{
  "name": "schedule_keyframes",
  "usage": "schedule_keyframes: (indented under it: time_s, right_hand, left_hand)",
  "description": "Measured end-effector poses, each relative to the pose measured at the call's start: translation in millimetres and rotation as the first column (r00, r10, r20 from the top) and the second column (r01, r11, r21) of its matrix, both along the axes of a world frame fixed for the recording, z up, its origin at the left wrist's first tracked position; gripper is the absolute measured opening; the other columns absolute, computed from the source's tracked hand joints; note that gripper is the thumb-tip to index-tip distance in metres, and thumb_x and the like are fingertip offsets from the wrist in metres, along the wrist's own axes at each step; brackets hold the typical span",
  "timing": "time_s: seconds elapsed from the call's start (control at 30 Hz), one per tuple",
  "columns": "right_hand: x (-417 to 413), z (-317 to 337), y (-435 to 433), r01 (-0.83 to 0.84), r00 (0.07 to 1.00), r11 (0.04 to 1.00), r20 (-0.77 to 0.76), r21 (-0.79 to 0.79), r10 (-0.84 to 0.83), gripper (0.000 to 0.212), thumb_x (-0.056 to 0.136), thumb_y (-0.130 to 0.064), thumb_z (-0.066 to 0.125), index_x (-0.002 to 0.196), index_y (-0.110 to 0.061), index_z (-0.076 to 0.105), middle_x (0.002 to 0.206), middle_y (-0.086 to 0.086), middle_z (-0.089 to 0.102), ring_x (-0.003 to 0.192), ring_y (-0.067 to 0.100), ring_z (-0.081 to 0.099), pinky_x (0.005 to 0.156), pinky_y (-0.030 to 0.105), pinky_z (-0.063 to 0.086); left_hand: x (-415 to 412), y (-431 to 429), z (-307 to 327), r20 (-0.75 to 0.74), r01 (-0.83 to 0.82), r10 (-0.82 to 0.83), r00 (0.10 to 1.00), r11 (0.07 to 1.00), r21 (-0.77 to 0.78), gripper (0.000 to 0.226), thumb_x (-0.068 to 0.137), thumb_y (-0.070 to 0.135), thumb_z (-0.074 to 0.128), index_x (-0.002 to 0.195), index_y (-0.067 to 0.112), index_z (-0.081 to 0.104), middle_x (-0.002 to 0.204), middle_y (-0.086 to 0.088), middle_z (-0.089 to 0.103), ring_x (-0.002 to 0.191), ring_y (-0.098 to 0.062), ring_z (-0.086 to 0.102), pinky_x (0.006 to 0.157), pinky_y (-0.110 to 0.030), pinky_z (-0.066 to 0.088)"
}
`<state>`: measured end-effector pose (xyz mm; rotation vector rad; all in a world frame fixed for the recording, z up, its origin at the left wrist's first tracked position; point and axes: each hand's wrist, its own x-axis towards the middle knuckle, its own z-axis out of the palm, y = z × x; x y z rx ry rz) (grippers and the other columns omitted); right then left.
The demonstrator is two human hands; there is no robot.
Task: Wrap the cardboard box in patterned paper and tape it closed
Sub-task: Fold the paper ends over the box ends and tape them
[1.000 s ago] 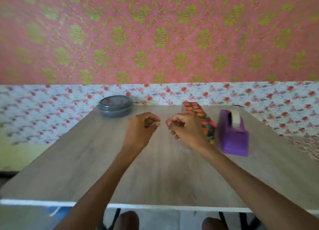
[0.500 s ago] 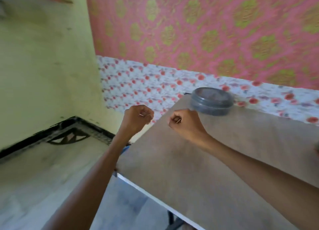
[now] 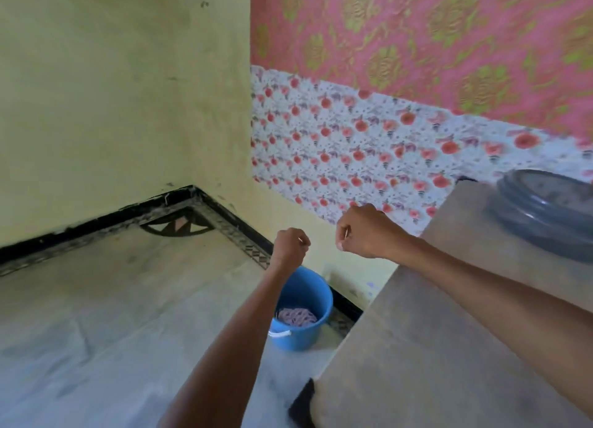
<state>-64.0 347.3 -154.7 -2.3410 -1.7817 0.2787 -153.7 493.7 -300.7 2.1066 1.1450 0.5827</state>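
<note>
My left hand [image 3: 290, 246] and my right hand [image 3: 365, 232] are both closed into fists, side by side and a little apart. They hang over the floor just past the left edge of the wooden table [image 3: 449, 331]. A tiny pale sliver glints at the fingertips of each fist, too small to identify. No cardboard box, patterned paper or tape dispenser is in view.
A blue bucket [image 3: 305, 302] with a pinkish tangle inside stands on the floor below my left forearm, against the wall. A grey round lidded container [image 3: 552, 216] sits on the table's far corner. The yellow and floral-papered walls meet in a corner beyond.
My view has swung left, away from the table. The purple tape dispenser and the colourful long box have left the frame, and the bucket has appeared. My fists stayed closed and close together.
</note>
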Motion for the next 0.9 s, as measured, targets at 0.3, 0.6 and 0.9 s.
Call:
schedule_keyframes:
  time_s: [0.3,0.6,0.9]
  right_hand:
    - [9,-10,36,0.038,0.999,0.997,0.013,-0.067,-0.037,0.017,0.083,0.000,0.063,0.080,-0.008,0.078,0.081,0.003,0.075,0.050,0.012,0.056,0.052,0.025,0.049]
    - [10,-23,37,0.094,0.995,0.996,-0.020,0.006,-0.094,0.019,0.076,0.000,0.056,0.082,0.004,0.074,0.093,0.018,0.075,0.052,0.022,0.056,0.049,0.030,0.044]
    - [1,15,-23,0.127,0.988,0.958,-0.122,0.256,-0.098,0.022,0.085,-0.004,0.060,0.074,-0.015,0.076,0.086,-0.005,0.075,0.064,0.006,0.065,0.061,0.025,0.053]
  left_hand:
    - [28,43,-46,-0.084,-0.051,0.050,0.995,0.999,-0.009,0.004,0.083,0.003,0.071,0.083,0.003,0.076,0.086,-0.008,0.075,0.080,-0.021,0.071,0.064,-0.021,0.046]
    - [29,48,-36,-0.117,-0.028,0.033,0.993,0.999,0.046,0.016,0.086,-0.004,0.062,0.087,0.008,0.074,0.092,-0.009,0.073,0.082,-0.023,0.068,0.072,-0.028,0.053]
    - [10,16,31,-0.077,0.117,-0.112,0.991,0.991,0.070,0.016,0.090,0.007,0.059,0.089,0.020,0.069,0.092,-0.001,0.071,0.075,-0.017,0.068,0.075,-0.030,0.057]
